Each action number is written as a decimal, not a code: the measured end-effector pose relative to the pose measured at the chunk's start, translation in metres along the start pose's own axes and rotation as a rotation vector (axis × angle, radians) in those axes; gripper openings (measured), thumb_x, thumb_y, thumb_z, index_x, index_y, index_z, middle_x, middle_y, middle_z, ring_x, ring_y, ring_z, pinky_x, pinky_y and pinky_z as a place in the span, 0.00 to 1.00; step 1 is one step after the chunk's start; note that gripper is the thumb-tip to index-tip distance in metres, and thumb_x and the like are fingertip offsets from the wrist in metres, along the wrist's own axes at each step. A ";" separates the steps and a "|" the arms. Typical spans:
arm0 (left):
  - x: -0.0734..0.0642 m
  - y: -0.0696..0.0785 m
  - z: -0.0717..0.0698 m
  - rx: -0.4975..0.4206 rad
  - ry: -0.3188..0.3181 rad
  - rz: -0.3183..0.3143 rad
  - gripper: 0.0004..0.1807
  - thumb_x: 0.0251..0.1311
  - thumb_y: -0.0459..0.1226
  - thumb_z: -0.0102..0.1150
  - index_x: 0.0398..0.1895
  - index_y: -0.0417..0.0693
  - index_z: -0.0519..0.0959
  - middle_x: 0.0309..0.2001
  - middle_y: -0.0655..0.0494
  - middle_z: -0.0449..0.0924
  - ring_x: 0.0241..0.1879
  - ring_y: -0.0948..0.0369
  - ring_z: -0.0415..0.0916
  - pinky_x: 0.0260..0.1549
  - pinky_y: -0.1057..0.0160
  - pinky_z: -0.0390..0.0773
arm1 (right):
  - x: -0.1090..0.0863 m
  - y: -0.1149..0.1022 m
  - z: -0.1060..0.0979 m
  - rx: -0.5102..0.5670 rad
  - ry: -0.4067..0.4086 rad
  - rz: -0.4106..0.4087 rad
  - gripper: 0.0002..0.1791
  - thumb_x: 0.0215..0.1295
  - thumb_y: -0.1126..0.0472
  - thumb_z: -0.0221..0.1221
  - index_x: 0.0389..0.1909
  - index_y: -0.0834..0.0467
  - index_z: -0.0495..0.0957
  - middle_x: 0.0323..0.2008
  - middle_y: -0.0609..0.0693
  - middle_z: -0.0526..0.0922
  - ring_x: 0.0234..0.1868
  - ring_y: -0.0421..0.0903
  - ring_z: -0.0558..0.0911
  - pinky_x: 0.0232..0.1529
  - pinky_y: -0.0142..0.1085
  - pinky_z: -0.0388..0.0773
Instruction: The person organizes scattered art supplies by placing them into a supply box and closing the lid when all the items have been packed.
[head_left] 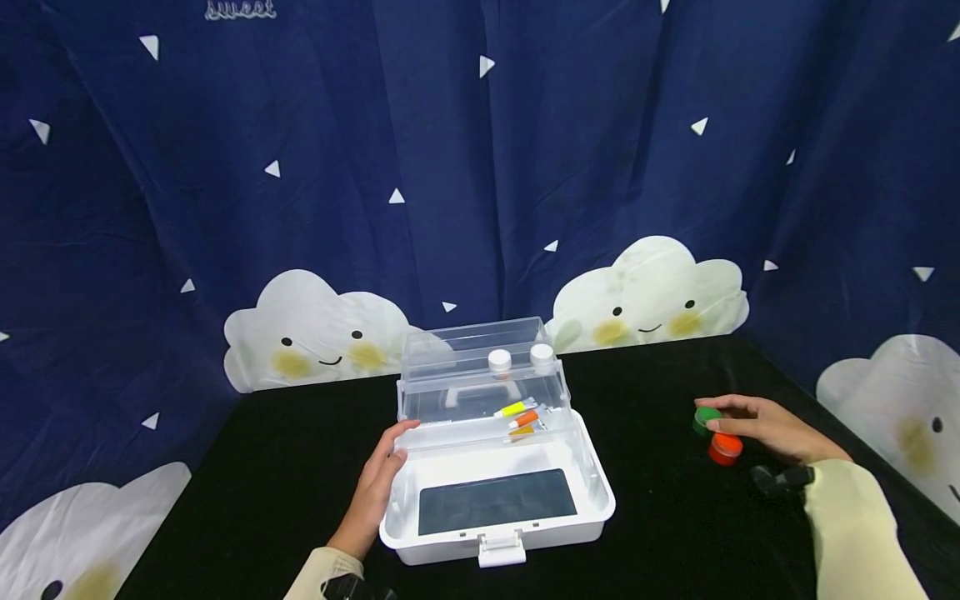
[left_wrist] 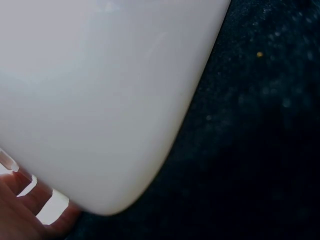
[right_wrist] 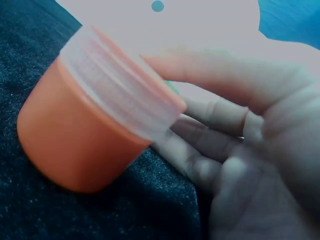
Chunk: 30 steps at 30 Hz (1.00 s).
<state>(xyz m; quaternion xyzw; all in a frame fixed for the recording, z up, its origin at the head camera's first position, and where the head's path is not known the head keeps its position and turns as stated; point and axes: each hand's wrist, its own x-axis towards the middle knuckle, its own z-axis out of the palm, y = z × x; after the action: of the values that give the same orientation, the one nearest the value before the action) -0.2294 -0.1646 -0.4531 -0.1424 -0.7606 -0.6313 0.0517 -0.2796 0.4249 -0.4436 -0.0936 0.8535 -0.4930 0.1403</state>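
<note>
Where white box rests, cloth black; cloud-printed navy curtain behind.

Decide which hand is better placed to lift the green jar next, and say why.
Probably the right hand: its thumb and fingers are already at the green jar. The left hand is farther off, at the left side of the white box.
</note>
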 end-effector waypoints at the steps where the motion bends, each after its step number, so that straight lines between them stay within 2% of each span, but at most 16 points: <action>1: 0.000 0.000 0.000 0.003 0.001 0.006 0.20 0.73 0.40 0.39 0.65 0.57 0.67 0.63 0.54 0.69 0.56 0.55 0.69 0.56 0.48 0.66 | 0.000 0.000 0.000 0.000 0.001 0.003 0.30 0.72 0.54 0.50 0.69 0.64 0.60 0.64 0.70 0.64 0.56 0.52 0.75 0.53 0.47 0.74; 7: 0.000 -0.001 0.000 0.005 0.003 0.021 0.20 0.73 0.39 0.39 0.65 0.57 0.68 0.61 0.53 0.70 0.55 0.56 0.70 0.55 0.48 0.67 | 0.000 -0.003 0.002 -0.026 0.027 0.013 0.29 0.72 0.53 0.51 0.68 0.64 0.62 0.62 0.68 0.68 0.55 0.54 0.75 0.53 0.51 0.72; 12: 0.000 -0.001 0.000 -0.008 0.001 0.023 0.20 0.73 0.39 0.39 0.65 0.56 0.68 0.61 0.51 0.71 0.54 0.55 0.71 0.54 0.47 0.68 | 0.002 -0.005 0.004 -0.156 0.123 0.030 0.30 0.69 0.47 0.54 0.64 0.62 0.68 0.56 0.63 0.75 0.53 0.54 0.75 0.51 0.53 0.72; 16: 0.000 -0.001 0.000 -0.016 -0.003 0.017 0.20 0.73 0.39 0.39 0.65 0.56 0.67 0.61 0.51 0.71 0.54 0.55 0.71 0.54 0.46 0.68 | 0.004 -0.004 0.004 -0.235 0.176 0.024 0.29 0.68 0.44 0.55 0.61 0.60 0.72 0.54 0.62 0.77 0.53 0.54 0.75 0.49 0.49 0.73; 21: 0.000 -0.001 0.000 -0.015 -0.003 0.022 0.20 0.73 0.39 0.39 0.65 0.56 0.68 0.60 0.51 0.71 0.54 0.56 0.71 0.55 0.47 0.68 | 0.005 -0.005 0.005 -0.224 0.189 0.032 0.30 0.67 0.43 0.55 0.62 0.59 0.72 0.55 0.62 0.76 0.52 0.53 0.76 0.48 0.46 0.74; 26: 0.000 -0.001 0.000 -0.011 -0.005 0.029 0.20 0.73 0.38 0.39 0.65 0.56 0.68 0.61 0.52 0.71 0.54 0.58 0.71 0.55 0.47 0.68 | 0.005 -0.008 0.005 -0.198 0.209 0.050 0.32 0.66 0.41 0.55 0.63 0.58 0.71 0.56 0.62 0.75 0.52 0.55 0.76 0.49 0.52 0.74; 30: -0.001 -0.001 0.000 -0.024 -0.008 0.025 0.20 0.73 0.38 0.39 0.65 0.56 0.68 0.61 0.51 0.70 0.55 0.57 0.71 0.55 0.46 0.67 | 0.004 -0.013 0.005 -0.223 0.247 0.043 0.33 0.66 0.39 0.55 0.62 0.57 0.71 0.56 0.62 0.75 0.53 0.57 0.75 0.50 0.55 0.73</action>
<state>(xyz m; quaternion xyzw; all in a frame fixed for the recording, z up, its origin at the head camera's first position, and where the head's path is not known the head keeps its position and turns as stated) -0.2294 -0.1653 -0.4545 -0.1551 -0.7515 -0.6390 0.0547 -0.2816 0.4138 -0.4354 -0.0291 0.9155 -0.3998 0.0335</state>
